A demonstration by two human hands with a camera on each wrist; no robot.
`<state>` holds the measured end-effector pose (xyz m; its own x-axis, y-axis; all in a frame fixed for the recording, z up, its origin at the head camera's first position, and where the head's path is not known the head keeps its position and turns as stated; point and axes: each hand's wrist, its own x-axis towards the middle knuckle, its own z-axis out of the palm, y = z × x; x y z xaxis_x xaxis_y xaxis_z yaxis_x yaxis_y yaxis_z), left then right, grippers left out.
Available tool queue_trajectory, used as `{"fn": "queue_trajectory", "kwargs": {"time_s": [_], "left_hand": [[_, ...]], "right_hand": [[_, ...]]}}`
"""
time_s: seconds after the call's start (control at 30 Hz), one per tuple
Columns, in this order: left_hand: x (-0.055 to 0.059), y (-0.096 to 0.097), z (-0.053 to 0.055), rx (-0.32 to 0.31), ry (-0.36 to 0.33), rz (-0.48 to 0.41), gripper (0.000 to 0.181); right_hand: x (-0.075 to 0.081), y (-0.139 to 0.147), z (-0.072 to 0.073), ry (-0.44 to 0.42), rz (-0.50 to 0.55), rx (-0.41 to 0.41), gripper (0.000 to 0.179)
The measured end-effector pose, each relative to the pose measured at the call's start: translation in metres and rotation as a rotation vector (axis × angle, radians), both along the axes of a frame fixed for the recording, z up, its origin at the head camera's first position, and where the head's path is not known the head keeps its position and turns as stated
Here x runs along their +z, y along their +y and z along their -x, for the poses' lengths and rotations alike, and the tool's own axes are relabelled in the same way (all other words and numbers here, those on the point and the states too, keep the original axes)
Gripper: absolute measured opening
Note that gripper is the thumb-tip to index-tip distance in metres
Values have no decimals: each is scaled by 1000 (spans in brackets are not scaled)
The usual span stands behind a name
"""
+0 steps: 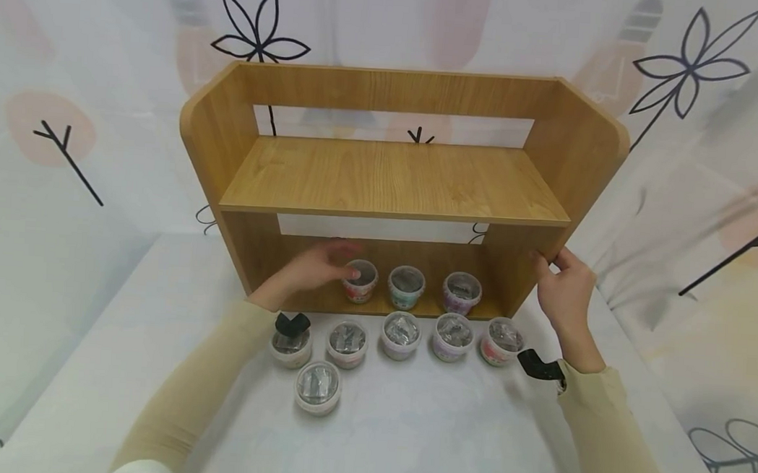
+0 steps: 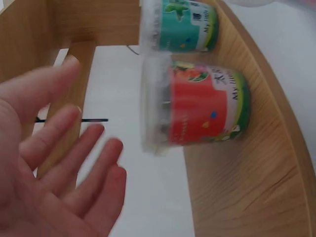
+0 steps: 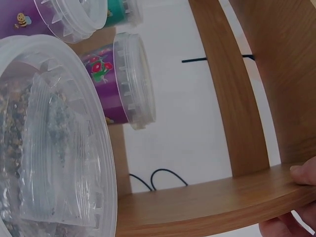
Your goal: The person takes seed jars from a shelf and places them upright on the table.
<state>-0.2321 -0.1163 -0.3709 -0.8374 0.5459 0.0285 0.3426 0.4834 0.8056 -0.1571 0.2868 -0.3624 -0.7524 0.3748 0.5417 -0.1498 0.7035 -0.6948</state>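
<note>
My left hand [image 1: 312, 267] is inside the lower level of the wooden shelf [image 1: 395, 183], beside a red plastic tub [image 1: 360, 290]. In the left wrist view its fingers are spread and relaxed, with a gap between them and the red tub's clear lid. A teal tub [image 1: 406, 296] and a purple tub [image 1: 461, 301] stand upright in a row with the red one on the bottom board. On the other side, my right hand [image 1: 567, 291] grips the front edge of the shelf's right side panel [image 3: 222, 207], thumb on the inner face and fingers round the outside.
Several lidded tubs stand on the white table just before the shelf, including a red one [image 1: 501, 343] at the right end and a lilac one [image 1: 452, 339]. A pale tub [image 1: 317, 388] sits nearer the front. Patterned cloth [image 1: 104, 46] hangs behind.
</note>
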Motion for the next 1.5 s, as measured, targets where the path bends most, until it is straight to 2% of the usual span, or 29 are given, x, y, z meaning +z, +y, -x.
{"fn": "queue_trajectory", "kwargs": {"time_s": [0.27, 0.53, 0.67, 0.8, 0.97, 1.1, 1.37, 1.5], "left_hand": [[-9, 9, 4, -10, -64, -29, 56], [-16, 12, 7, -31, -78, 70, 73], [-15, 12, 7, -21, -98, 102, 77], [-16, 12, 8, -22, -80, 161, 77], [-19, 12, 11, -32, -73, 206, 77], [-20, 11, 11, -26, -88, 204, 75], [-21, 13, 13, -11, -113, 201, 75], [-19, 13, 13, -13, -112, 205, 75]], "right_hand": [[0, 1, -1, 30, -8, -1, 26], [1, 0, -3, -9, 15, 0, 31], [2, 2, -3, -44, 32, -4, 32], [5, 6, -3, -100, 38, 13, 36], [5, 15, -2, -183, 78, 89, 45], [5, 18, -2, -234, 107, 138, 48], [5, 18, 1, -193, 20, 115, 50], [1, 17, 2, -158, -15, 82, 43]]}}
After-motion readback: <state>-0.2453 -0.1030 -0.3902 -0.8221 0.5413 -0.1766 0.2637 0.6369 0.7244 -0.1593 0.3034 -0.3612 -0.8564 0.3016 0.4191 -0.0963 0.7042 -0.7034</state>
